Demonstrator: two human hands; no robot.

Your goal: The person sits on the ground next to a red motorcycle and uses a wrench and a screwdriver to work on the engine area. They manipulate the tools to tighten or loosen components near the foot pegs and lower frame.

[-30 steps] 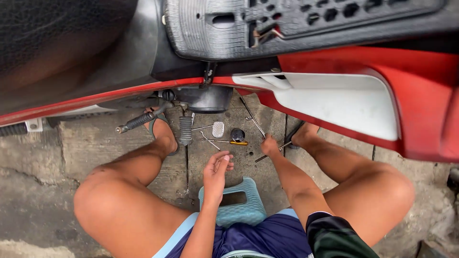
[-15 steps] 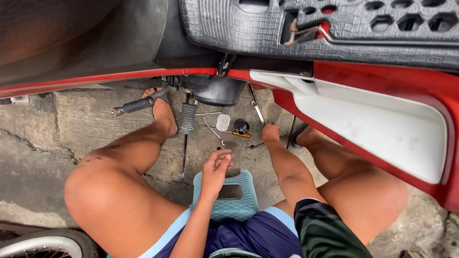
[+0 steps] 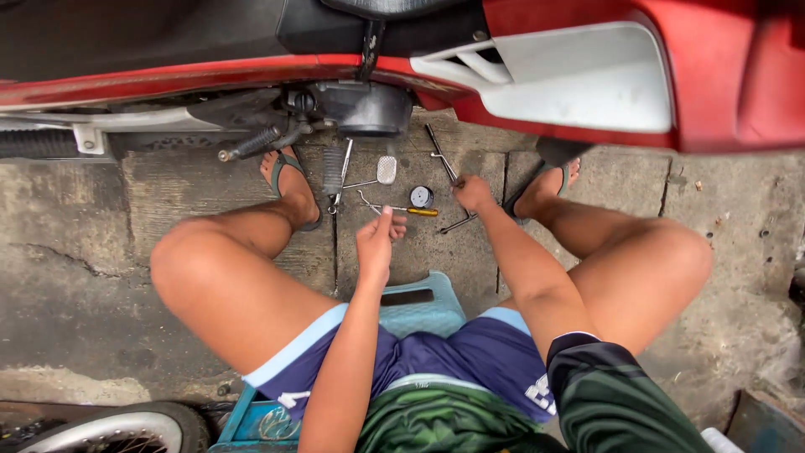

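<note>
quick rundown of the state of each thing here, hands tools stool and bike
left hand: hovering over the ground, fingers loosely curled, holding nothing clear.
right hand: down on the metal wrench.
screwdriver: lying flat on the concrete.
round tin: lying on the concrete.
stool: upright, sat on.
motorcycle: parked, upright.

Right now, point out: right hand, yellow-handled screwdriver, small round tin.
right hand (image 3: 474,193), head view, on the knuckles.
yellow-handled screwdriver (image 3: 422,212), head view, on the yellow handle.
small round tin (image 3: 422,197), head view, on its top face.
</note>
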